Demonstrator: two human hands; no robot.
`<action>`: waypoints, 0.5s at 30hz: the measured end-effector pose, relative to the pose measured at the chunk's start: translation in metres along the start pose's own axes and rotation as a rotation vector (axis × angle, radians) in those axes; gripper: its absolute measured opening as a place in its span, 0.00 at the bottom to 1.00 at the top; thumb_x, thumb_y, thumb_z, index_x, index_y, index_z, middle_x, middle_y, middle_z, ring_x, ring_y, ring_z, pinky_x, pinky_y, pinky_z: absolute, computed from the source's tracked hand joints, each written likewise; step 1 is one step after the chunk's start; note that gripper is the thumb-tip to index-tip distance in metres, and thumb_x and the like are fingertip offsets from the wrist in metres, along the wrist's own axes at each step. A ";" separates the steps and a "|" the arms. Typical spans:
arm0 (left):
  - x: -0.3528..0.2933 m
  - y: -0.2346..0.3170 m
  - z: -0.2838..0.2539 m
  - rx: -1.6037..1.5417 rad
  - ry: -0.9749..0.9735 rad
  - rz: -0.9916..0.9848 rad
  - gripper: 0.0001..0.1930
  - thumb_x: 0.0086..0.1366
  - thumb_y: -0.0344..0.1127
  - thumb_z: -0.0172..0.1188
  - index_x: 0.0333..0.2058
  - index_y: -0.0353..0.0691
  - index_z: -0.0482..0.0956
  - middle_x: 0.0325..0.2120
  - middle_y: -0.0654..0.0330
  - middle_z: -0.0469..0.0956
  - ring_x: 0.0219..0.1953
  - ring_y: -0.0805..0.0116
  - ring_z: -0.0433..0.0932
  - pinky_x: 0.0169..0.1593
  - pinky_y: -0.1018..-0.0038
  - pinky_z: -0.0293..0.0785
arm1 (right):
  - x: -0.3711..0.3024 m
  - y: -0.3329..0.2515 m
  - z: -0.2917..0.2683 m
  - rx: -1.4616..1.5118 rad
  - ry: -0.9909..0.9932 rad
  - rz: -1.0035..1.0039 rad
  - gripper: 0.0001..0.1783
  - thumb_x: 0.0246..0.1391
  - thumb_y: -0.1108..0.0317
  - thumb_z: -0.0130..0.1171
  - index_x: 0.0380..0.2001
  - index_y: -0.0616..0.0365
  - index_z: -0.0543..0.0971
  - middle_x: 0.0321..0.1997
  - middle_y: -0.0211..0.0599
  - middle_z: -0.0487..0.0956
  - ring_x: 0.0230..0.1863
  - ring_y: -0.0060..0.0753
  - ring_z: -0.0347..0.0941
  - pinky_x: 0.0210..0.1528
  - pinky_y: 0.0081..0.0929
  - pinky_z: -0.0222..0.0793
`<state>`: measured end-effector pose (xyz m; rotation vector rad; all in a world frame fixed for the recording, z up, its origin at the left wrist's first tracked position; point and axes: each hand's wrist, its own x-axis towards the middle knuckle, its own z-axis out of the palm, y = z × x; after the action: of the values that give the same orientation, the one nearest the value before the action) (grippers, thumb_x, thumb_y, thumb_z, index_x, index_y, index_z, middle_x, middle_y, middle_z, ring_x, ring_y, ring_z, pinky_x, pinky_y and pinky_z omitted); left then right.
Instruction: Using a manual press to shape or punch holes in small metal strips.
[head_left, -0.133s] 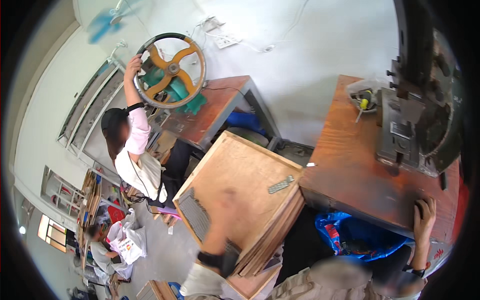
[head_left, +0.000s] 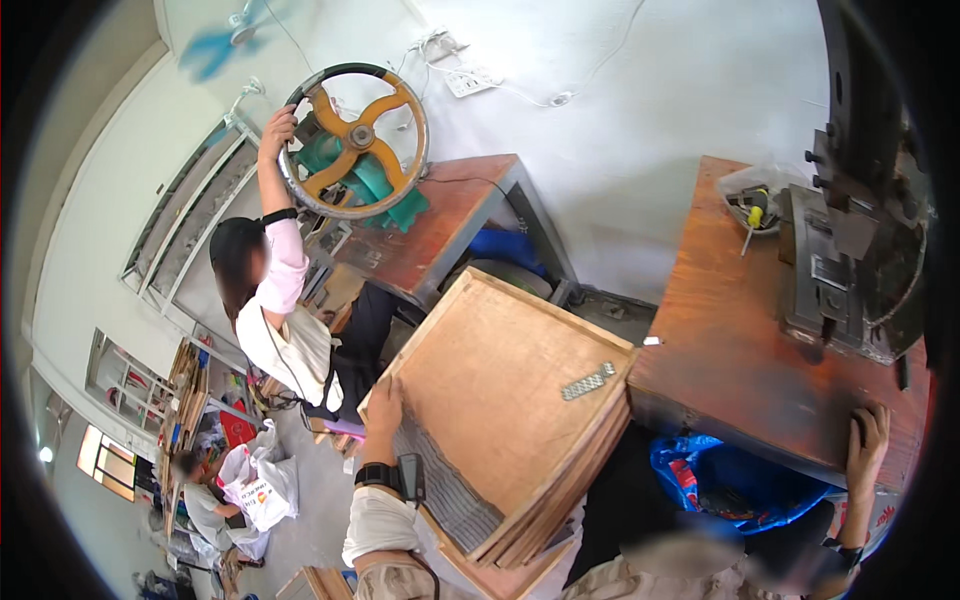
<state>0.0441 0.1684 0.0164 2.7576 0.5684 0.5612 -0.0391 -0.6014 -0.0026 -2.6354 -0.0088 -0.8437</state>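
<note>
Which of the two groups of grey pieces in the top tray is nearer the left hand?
The larger grey batch, spread along the top tray's lower-left side by the left hand; the small strip lies near the right corner.

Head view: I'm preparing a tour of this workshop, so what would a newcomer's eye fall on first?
The large wheel with orange spokes, upper left, a co-worker's hand on its rim, would likely strike first. Next comes the stack of wooden trays in the middle, the left hand at its left edge. At right, a dark machine stands on a reddish-brown bench.
</note>
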 end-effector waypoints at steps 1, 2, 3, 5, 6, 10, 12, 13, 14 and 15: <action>0.006 -0.013 0.002 0.025 -0.064 -0.055 0.19 0.65 0.45 0.48 0.45 0.37 0.75 0.45 0.43 0.74 0.52 0.46 0.70 0.56 0.60 0.63 | 0.000 0.000 0.001 0.005 0.001 0.016 0.08 0.47 0.81 0.51 0.33 0.68 0.73 0.41 0.50 0.70 0.45 0.53 0.66 0.50 0.39 0.62; 0.012 -0.026 0.006 0.050 -0.128 -0.111 0.18 0.65 0.46 0.48 0.46 0.41 0.75 0.46 0.45 0.74 0.53 0.47 0.69 0.57 0.59 0.61 | 0.000 -0.001 0.003 0.010 0.002 0.031 0.08 0.48 0.81 0.50 0.34 0.68 0.73 0.41 0.50 0.70 0.45 0.53 0.66 0.50 0.38 0.62; 0.014 -0.026 0.013 0.041 -0.137 -0.113 0.18 0.65 0.46 0.48 0.46 0.41 0.75 0.46 0.45 0.74 0.53 0.47 0.69 0.57 0.59 0.61 | -0.002 0.002 0.001 -0.002 -0.002 0.028 0.08 0.48 0.81 0.50 0.34 0.68 0.73 0.41 0.50 0.70 0.45 0.53 0.66 0.50 0.38 0.62; 0.013 -0.015 0.019 0.274 -0.091 -0.091 0.18 0.66 0.47 0.46 0.46 0.44 0.76 0.46 0.48 0.75 0.54 0.49 0.68 0.58 0.54 0.58 | -0.006 0.012 0.000 -0.082 -0.022 0.012 0.08 0.50 0.81 0.49 0.35 0.67 0.73 0.42 0.50 0.70 0.46 0.52 0.67 0.51 0.37 0.61; 0.013 -0.008 0.018 0.270 -0.097 -0.097 0.18 0.66 0.47 0.46 0.46 0.44 0.76 0.46 0.48 0.75 0.54 0.49 0.68 0.58 0.54 0.58 | -0.009 0.019 -0.001 -0.087 -0.027 0.006 0.08 0.50 0.81 0.49 0.35 0.67 0.73 0.42 0.50 0.70 0.46 0.52 0.67 0.51 0.37 0.61; 0.019 -0.017 -0.001 0.371 -0.175 -0.017 0.17 0.64 0.46 0.48 0.44 0.43 0.77 0.42 0.48 0.77 0.52 0.50 0.70 0.56 0.54 0.60 | -0.015 0.033 0.001 -0.136 -0.023 0.027 0.07 0.52 0.80 0.48 0.36 0.68 0.73 0.44 0.50 0.70 0.49 0.50 0.67 0.53 0.35 0.61; 0.024 -0.032 -0.013 0.051 -0.266 0.017 0.16 0.63 0.43 0.52 0.43 0.41 0.79 0.38 0.48 0.78 0.44 0.47 0.75 0.49 0.60 0.69 | -0.016 0.041 0.004 -0.180 -0.043 0.007 0.08 0.53 0.79 0.47 0.37 0.68 0.73 0.45 0.50 0.70 0.49 0.51 0.67 0.53 0.36 0.61; 0.025 -0.021 -0.031 0.086 -0.381 0.071 0.16 0.58 0.37 0.60 0.44 0.37 0.78 0.36 0.49 0.79 0.37 0.51 0.79 0.43 0.67 0.74 | -0.018 0.046 0.004 -0.179 -0.049 0.004 0.08 0.53 0.79 0.47 0.37 0.68 0.73 0.45 0.50 0.70 0.49 0.51 0.67 0.53 0.36 0.61; 0.030 -0.029 -0.033 0.086 -0.384 0.066 0.16 0.58 0.37 0.60 0.44 0.37 0.78 0.36 0.49 0.79 0.37 0.51 0.79 0.43 0.67 0.74 | -0.019 0.053 0.003 -0.216 -0.058 -0.016 0.09 0.54 0.78 0.47 0.38 0.67 0.73 0.46 0.50 0.70 0.50 0.51 0.67 0.54 0.36 0.61; 0.034 -0.039 -0.041 -0.058 -0.512 0.023 0.19 0.54 0.34 0.64 0.45 0.34 0.78 0.37 0.50 0.80 0.38 0.56 0.79 0.44 0.70 0.74 | -0.022 0.060 0.002 -0.247 -0.064 -0.035 0.09 0.55 0.78 0.46 0.39 0.67 0.73 0.47 0.50 0.70 0.51 0.51 0.67 0.55 0.36 0.61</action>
<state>0.0433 0.2244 0.0506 2.6975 0.3886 -0.1296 -0.0485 -0.6541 -0.0374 -2.9001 0.0347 -0.8181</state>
